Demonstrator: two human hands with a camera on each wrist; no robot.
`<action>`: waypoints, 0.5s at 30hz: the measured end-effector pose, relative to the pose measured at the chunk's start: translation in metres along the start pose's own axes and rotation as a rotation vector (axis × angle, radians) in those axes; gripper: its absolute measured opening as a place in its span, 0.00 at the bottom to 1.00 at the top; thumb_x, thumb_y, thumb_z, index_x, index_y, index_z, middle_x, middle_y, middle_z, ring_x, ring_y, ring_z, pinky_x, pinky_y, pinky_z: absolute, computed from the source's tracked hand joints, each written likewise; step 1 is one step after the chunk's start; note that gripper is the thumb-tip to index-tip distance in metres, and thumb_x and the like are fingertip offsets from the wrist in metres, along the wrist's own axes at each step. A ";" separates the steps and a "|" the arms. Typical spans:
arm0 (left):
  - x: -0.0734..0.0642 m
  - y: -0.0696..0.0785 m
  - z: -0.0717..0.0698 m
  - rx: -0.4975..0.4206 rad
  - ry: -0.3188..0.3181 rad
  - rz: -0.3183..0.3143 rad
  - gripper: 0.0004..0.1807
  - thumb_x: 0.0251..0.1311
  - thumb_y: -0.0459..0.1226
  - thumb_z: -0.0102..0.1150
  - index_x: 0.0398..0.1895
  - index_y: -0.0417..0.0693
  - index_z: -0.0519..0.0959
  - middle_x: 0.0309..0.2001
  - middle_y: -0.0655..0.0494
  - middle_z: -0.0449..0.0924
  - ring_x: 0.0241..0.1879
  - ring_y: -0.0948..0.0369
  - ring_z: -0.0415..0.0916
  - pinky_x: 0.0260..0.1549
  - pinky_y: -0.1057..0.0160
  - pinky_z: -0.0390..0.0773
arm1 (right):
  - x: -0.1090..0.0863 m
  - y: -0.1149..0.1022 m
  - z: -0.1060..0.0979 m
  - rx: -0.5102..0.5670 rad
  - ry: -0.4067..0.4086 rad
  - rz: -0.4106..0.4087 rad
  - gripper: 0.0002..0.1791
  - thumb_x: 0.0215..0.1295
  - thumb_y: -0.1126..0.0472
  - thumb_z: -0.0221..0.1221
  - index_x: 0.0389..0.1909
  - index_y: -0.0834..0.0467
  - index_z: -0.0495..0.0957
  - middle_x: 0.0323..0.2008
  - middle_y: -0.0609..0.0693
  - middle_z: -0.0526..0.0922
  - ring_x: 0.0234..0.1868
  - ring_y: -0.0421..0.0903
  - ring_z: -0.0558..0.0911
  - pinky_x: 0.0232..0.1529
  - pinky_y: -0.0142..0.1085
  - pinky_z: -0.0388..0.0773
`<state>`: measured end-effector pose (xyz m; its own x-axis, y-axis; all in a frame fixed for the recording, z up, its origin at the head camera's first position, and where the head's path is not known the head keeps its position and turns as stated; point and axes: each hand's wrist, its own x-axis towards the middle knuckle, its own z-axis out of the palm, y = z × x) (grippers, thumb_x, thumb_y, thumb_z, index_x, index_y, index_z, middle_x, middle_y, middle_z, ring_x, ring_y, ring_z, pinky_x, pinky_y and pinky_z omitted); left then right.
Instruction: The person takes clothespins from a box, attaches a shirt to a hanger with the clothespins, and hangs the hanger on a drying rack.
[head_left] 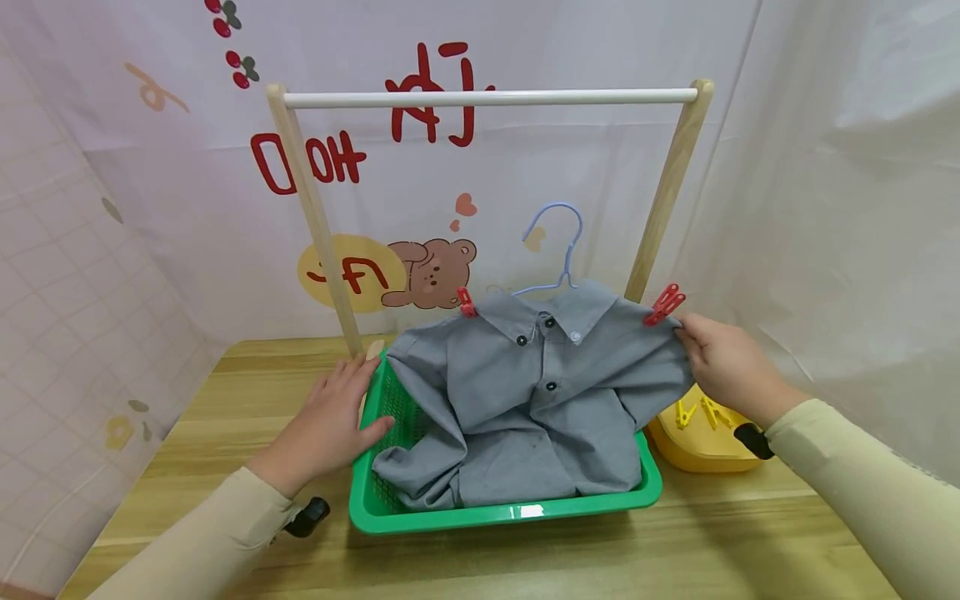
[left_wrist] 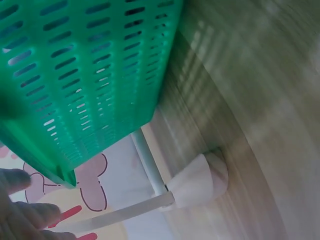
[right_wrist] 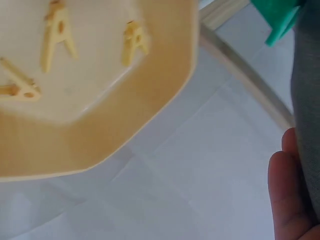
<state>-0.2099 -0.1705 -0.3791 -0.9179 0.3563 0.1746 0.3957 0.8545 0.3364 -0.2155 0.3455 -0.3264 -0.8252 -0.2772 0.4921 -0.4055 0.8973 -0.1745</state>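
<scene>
A grey button-up shirt (head_left: 510,417) lies partly in a green basket (head_left: 506,518), its collar and shoulders raised above the rim. From the collar a blue hanger (head_left: 576,237) sticks up. Two red clothespins, a left clothespin (head_left: 467,302) and a right clothespin (head_left: 664,304), sit on the shoulders. My right hand (head_left: 731,367) pinches the shirt's right-side sleeve between thumb and fingers; in the right wrist view the fingers (right_wrist: 287,195) press against grey cloth. Along the basket's left rim rests my left hand (head_left: 333,417), its fingers extended and thumb over the edge.
A wooden rack with a white bar (head_left: 487,98) stands behind the basket. Right of the basket sits a yellow container (head_left: 705,458) with several yellow clothespins (right_wrist: 57,35). The wooden table (head_left: 247,392) meets a printed white curtain (head_left: 600,50) at the back.
</scene>
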 end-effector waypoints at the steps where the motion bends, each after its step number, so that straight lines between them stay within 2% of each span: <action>1: 0.000 0.001 0.000 -0.007 -0.012 -0.010 0.47 0.68 0.49 0.67 0.82 0.40 0.57 0.80 0.28 0.55 0.78 0.25 0.50 0.73 0.22 0.52 | -0.001 0.003 0.000 -0.004 0.000 0.005 0.07 0.77 0.69 0.56 0.51 0.60 0.78 0.31 0.57 0.81 0.28 0.49 0.76 0.31 0.42 0.72; 7: 0.003 0.002 0.000 -0.064 -0.110 -0.061 0.43 0.72 0.46 0.60 0.83 0.40 0.55 0.81 0.25 0.50 0.79 0.23 0.47 0.74 0.23 0.51 | -0.007 0.019 0.001 -0.037 -0.002 0.012 0.03 0.77 0.68 0.55 0.46 0.60 0.77 0.23 0.53 0.74 0.23 0.47 0.73 0.27 0.40 0.70; 10: 0.004 0.002 0.000 -0.089 -0.153 -0.069 0.40 0.74 0.44 0.56 0.83 0.39 0.55 0.81 0.25 0.48 0.79 0.24 0.46 0.75 0.24 0.51 | -0.010 0.025 0.000 -0.051 -0.018 0.026 0.06 0.77 0.68 0.55 0.50 0.60 0.77 0.27 0.59 0.80 0.24 0.50 0.77 0.28 0.47 0.75; 13: 0.005 0.002 -0.001 -0.108 -0.179 -0.070 0.38 0.74 0.41 0.53 0.83 0.39 0.57 0.81 0.25 0.47 0.80 0.26 0.47 0.75 0.25 0.52 | -0.012 0.029 -0.003 -0.061 -0.038 0.046 0.10 0.78 0.68 0.55 0.54 0.60 0.77 0.36 0.64 0.85 0.30 0.55 0.82 0.35 0.55 0.80; 15: 0.005 0.003 -0.003 -0.129 -0.194 -0.073 0.37 0.73 0.39 0.52 0.82 0.38 0.57 0.82 0.25 0.46 0.80 0.27 0.48 0.74 0.26 0.55 | -0.013 0.032 -0.005 -0.071 -0.049 0.059 0.08 0.78 0.68 0.54 0.52 0.60 0.77 0.34 0.62 0.84 0.30 0.55 0.81 0.36 0.54 0.79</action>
<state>-0.2129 -0.1672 -0.3749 -0.9276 0.3723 -0.0311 0.3175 0.8295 0.4595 -0.2154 0.3796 -0.3341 -0.8658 -0.2383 0.4400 -0.3283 0.9341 -0.1402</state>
